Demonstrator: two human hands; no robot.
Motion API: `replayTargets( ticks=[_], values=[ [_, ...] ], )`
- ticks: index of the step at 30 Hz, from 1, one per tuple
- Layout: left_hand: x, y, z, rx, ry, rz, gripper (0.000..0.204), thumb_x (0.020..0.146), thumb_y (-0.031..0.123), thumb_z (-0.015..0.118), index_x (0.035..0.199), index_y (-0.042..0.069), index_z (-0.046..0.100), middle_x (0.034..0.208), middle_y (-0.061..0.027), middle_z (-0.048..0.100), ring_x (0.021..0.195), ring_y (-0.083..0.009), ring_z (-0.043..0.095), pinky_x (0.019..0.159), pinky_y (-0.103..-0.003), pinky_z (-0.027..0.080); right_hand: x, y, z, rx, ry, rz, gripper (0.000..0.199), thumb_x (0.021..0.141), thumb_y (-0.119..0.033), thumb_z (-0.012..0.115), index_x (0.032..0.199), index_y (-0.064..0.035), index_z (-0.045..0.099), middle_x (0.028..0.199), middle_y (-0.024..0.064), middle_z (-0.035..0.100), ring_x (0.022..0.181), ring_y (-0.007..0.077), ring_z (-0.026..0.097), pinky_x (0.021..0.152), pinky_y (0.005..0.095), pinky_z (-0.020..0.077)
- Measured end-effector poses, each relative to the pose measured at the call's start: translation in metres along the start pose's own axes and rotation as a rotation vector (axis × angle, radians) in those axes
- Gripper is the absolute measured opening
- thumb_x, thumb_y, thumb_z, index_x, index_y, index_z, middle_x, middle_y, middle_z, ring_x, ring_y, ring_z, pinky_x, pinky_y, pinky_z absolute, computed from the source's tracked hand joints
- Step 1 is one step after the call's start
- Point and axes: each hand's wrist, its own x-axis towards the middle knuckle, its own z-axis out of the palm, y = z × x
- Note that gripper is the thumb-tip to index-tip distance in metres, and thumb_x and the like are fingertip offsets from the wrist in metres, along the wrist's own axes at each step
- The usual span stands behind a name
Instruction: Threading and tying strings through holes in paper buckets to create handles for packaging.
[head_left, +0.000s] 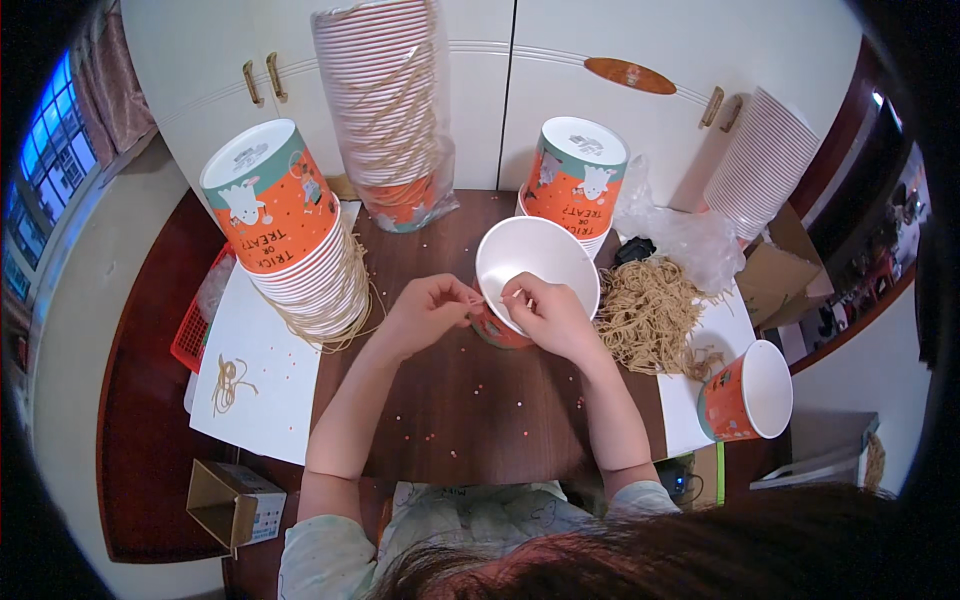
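A white-lined paper bucket (pixel 537 250) with an orange and green outside tilts toward me on the brown table, its mouth facing up. My left hand (pixel 432 312) is at the bucket's left rim, thumb and forefinger pinched together. Across the near rim reaches my right hand (pixel 548 315), its fingertips pinched just inside the mouth, close to the left ones. Whatever lies between the fingertips is too small to make out. Just right of the bucket lies a heap of tan cord (pixel 652 312).
Upside-down bucket stacks stand at left (pixel 285 215) and behind (pixel 575 180). A bagged stack (pixel 385 110) rises at the back, with a further stack (pixel 760 160) at far right. One loose bucket (pixel 748 392) sits at the right edge. Small paper dots (pixel 480 387) dot the table (pixel 440 440).
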Motion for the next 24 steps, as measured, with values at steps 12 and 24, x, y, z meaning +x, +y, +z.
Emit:
replayTargets(
  ticks=[12, 24],
  values=[
    [-0.013, 0.024, -0.023, -0.297, -0.072, -0.037, 0.004, 0.084, 0.007, 0.044, 0.084, 0.006, 0.048, 0.081, -0.0063, 0.06, 0.072, -0.0119, 0.055, 0.064, -0.023, 0.041, -0.005, -0.012, -0.006, -0.036, -0.079, -0.003, 0.011, 0.077, -0.02, 0.055, 0.081, -0.009, 0.057, 0.054, 0.0066, 0.055, 0.05, 0.023, 0.057, 0.049, 0.0346, 0.0429],
    [-0.015, 0.028, -0.005, -0.384, 0.108, 0.001, 0.003, 0.083, 0.005, 0.052, 0.085, 0.005, 0.05, 0.068, -0.002, 0.053, 0.058, -0.0091, 0.05, 0.051, -0.02, 0.039, -0.011, -0.02, -0.015, 0.256, -0.141, -0.009, 0.012, 0.075, -0.002, 0.05, 0.086, -0.0054, 0.054, 0.063, 0.0025, 0.052, 0.054, 0.0101, 0.049, 0.05, 0.0241, 0.0381]
  ],
)
